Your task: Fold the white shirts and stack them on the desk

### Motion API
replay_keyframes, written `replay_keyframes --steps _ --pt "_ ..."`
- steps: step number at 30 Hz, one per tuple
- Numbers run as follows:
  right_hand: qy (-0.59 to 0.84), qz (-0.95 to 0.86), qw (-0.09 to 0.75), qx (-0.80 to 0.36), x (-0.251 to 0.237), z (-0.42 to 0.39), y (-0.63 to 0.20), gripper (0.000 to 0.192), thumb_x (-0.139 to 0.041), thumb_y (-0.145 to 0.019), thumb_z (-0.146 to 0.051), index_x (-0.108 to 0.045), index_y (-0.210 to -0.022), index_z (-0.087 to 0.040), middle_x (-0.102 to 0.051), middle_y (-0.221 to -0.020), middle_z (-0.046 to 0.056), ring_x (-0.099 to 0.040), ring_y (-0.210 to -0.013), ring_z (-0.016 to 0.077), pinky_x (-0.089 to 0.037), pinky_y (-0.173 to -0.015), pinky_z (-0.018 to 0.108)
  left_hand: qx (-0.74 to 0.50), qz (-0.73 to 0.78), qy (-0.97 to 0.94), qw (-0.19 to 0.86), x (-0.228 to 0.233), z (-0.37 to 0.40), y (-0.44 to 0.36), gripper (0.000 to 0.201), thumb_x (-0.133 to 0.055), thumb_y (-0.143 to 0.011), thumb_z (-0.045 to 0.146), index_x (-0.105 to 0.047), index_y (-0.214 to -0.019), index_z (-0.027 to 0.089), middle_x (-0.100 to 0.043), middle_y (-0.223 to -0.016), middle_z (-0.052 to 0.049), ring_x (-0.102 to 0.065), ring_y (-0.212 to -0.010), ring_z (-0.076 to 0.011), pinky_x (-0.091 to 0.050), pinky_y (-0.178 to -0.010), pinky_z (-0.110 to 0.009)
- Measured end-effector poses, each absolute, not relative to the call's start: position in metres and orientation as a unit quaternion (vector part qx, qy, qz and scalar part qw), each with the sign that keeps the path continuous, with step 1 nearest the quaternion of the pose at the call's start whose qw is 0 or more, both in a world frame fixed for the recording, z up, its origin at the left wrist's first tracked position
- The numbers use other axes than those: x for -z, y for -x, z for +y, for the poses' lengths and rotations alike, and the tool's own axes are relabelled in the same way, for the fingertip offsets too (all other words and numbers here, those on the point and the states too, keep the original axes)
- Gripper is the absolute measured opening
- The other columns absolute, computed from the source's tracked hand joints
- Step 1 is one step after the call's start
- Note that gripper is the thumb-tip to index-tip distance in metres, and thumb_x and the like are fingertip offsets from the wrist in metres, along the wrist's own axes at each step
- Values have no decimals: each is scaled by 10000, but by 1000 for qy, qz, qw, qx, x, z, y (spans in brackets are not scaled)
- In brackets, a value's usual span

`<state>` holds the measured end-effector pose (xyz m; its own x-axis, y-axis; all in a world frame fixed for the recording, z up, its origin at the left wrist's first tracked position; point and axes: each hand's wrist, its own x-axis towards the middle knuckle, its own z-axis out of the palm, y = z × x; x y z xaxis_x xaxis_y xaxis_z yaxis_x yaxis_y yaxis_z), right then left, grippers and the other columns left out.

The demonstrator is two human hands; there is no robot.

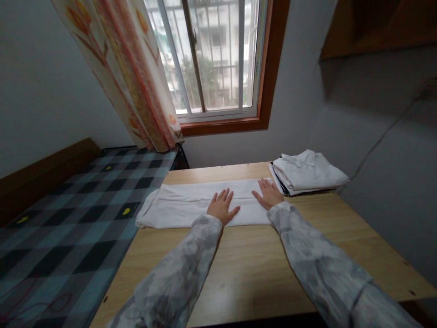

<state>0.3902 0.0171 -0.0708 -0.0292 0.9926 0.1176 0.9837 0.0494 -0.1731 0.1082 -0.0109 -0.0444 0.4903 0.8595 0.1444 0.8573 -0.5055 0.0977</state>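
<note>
The table point(239, 269) spreads under both hands and runs back toward the body beneath the sleeves point(174, 273). The bed point(68, 246), in a dark check, lies well off to the left of the hands. Ahead of them, past the table's far edge, are the window point(218, 59) and, to its left, the curtain point(126, 73).

The cloth point(184, 200) lies flat on the table directly under the hands, reaching left from them to the edge by the bed. Judging by its shape, the folding is partly done: it is down to a long, narrow strip, but remains much longer than the pile point(309, 173) just right of the right hand, and has not been added to it. It is plain white and soft-looking, fairly smooth, with a shallow ridge running lengthwise. At the end far left of the hands, the layers sit looser and rounded; the other end is partly hidden by the right hand and sleeve. The pile is white on top, with darker layers at its base.

The left hand point(222, 207) rests palm down near the cloth's middle, fingers spread. The right hand point(269, 194) is likewise splayed on the cloth toward its right end. Neither grasps anything.
</note>
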Motion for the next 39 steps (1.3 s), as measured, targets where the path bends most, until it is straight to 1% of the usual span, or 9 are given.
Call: replay_keyframes --steps 5,11,15,19,21,26,31,35,39 --pt "670 -733 117 -20 75 3 -395 800 -337 -1095 -621 -352 -1709 -109 -299 -1784 171 -269 -1661 316 -175 -1347 522 -83 492 -866 1 43 -14 -112 750 -463 -1067 648 -407 -1698 245 -332 -1781 -116 -314 -1651 -328 -226 -1350 -571" --pt "621 -768 156 -14 86 -42 -422 786 -415 -1070 -590 -387 -1690 -108 -352 -1764 168 -313 -1642 344 -245 -1336 522 -82 488 -868 28 39 -15 -110 962 -506 -968 824 -385 -1710 224 -281 -1795 -135 -268 -1664 -366 -175 -1351 -603" --pt "617 -748 243 -2 86 -69 -437 730 -496 -1030 -519 -481 -1611 -78 -482 -1674 224 -453 -1549 360 -343 -1294 528 -90 488 -867 42 34 -16 -110 1013 -524 -928 863 -409 -1700 217 -294 -1787 -155 -276 -1658 -390 -140 -1354 -605" --pt "664 -657 358 -15 81 -79 -437 590 -567 -979 -484 -624 -1431 -108 -682 -1404 239 -622 -1323 384 -459 -1187 561 -108 469 -876 41 33 -21 -123 952 -490 -981 802 -405 -1699 184 -312 -1778 -175 -283 -1657 -385 -125 -1362 -588" --pt "680 -603 413 -64 80 -77 -434 594 -632 -927 -511 -640 -1378 -125 -707 -1328 227 -650 -1259 385 -485 -1154 573 -117 450 -884 39 36 -25 -132 855 -442 -1038 727 -401 -1700 186 -314 -1782 -157 -283 -1660 -356 -142 -1365 -570" --pt "668 -428 532 -296 77 -62 -437 703 -825 -768 -581 -648 -1334 -204 -699 -1375 164 -686 -1241 327 -561 -1092 486 -117 436 -892 38 41 -33 -143 770 -423 -1075 647 -423 -1686 177 -315 -1783 -149 -296 -1656 -345 -177 -1362 -580" --pt "644 -282 559 -440 63 -47 -445 566 -972 -618 -431 -731 -1072 -194 -799 -999 97 -765 -975 289 -650 -830 377 -115 431 -894 44 39 -33 -140 758 -432 -1080 626 -431 -1677 158 -320 -1779 -159 -302 -1654 -339 -178 -1364 -584" --pt "564 -243 559 -557 45 -47 -436 411 -928 -672 -332 -739 -1003 -176 -818 -877 87 -781 -777 261 -646 -658 336 -127 431 -891 61 36 -33 -140 720 -471 -1073 603 -459 -1661 187 -350 -1769 -149 -312 -1653 -326 -179 -1366 -578" --pt "457 -259 555 -645 25 -52 -418 340 -836 -800 -389 -765 -1041 -160 -841 -952 128 -818 -887 306 -685 -790 391 -157 431 -882 104 36 -32 -139 647 -510 -1070 560 -526 -1610 205 -411 -1743 -127 -356 -1634 -305 -187 -1368 -563"
